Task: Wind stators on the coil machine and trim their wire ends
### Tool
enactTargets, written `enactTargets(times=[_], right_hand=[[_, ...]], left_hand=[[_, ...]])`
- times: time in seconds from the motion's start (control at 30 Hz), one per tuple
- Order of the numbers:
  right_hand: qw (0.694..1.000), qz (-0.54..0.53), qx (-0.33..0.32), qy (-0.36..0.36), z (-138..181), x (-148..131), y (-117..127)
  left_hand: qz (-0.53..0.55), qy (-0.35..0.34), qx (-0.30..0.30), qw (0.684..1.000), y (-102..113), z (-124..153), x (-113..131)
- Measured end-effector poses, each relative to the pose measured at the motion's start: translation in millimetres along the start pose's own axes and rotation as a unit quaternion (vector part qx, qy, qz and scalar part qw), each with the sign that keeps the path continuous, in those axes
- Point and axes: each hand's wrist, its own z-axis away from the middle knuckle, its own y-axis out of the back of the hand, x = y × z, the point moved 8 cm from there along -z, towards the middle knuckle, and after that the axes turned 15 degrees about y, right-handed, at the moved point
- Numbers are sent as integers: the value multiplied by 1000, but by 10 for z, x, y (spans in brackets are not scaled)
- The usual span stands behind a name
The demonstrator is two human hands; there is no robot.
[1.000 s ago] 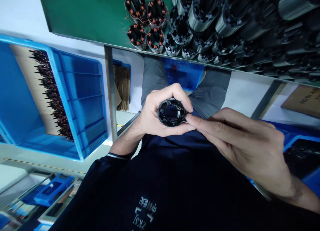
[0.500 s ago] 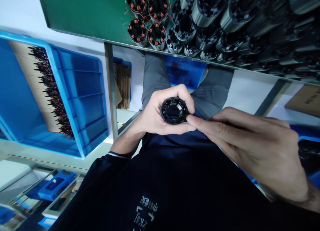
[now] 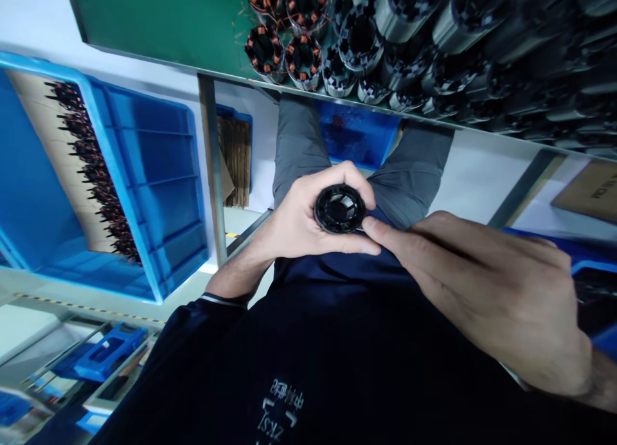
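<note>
well, the dark hollow cylinder (image 3: 340, 208) sat upright-ish in the person's left hand (image 3: 301, 217), out in front of the belly, its open end facing up toward the head. the left hand was curled around its side, closed firmly on it. from where i stood the end looked round and black, a smooth outer rim with short ribs or teeth set around the inside, and paler, glinting faces deeper in the bore. the right hand (image 3: 496, 297) came in from the other side, a fingertip just at the rim; its fingers were drawn close together, but whether they pinched anything i couldn't tell.

as for writing, the dark navy shirt (image 3: 299, 329) carried a white print (image 3: 279, 403), upside down to my eye: four chinese characters, apparently 中科世纪, and the letters zksj near a pair of corner brackets. a brown carton (image 3: 590, 191) off to the right bore dark lettering, partly cut off, that seemed to end in "cm". on the green bench (image 3: 168, 27), similar metal cores (image 3: 359, 43) stood beside copper-wound ones (image 3: 303, 62).
</note>
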Motion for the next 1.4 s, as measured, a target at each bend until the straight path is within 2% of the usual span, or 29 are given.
enactTargets(times=[0.17, 0.27, 0.33, 0.4, 0.53, 0.63, 0.77, 0.87, 0.97, 1.03, 1.07, 1.13, 1.23, 1.3, 1.4], right_hand=[[999, 24, -19, 38, -5, 43, -222], [996, -83, -24, 14, 16, 150, -366], [984, -176, -31, -12, 26, 223, -443], [967, -247, -45, -38, 31, 283, -504], [949, -304, -56, -59, 11, 334, -550], [947, -313, -55, -49, -20, 313, -601], [945, -321, -22, -56, -16, 366, -713], [945, -325, 27, -35, 32, 424, -762], [934, -349, 72, 3, 87, 438, -777], [928, -360, 95, 10, 112, 441, -778], [926, -363, 102, 6, 118, 441, -783], [924, -364, 112, -14, 124, 441, -796], [917, -374, 133, -34, 125, 428, -794], [911, -383, 154, -11, 118, 387, -763], [903, -390, 177, 1, 129, 357, -765]], left_hand=[[20, 54, 15, 998, -18, 66, -230], [98, 91, -52, 990, -147, 122, -346], [145, 113, -97, 978, -233, 152, -387], [162, 117, -112, 973, -264, 161, -388], [115, 106, -119, 981, -272, 167, -322], [37, 132, -113, 984, -298, 212, -307], [-80, 159, -18, 984, -227, 308, -297], [-124, 107, 39, 986, -140, 371, -189], [-66, 54, 8, 996, -93, 387, -141], [-40, -4, -14, 999, -76, 389, -110], [-51, -41, -5, 998, -63, 394, -85], [-100, -121, 49, 986, -47, 425, -14], [-155, -183, 129, 962, -88, 461, 73], [-124, -194, 147, 962, -109, 455, 109], [-54, -161, 157, 973, -86, 392, 72]])
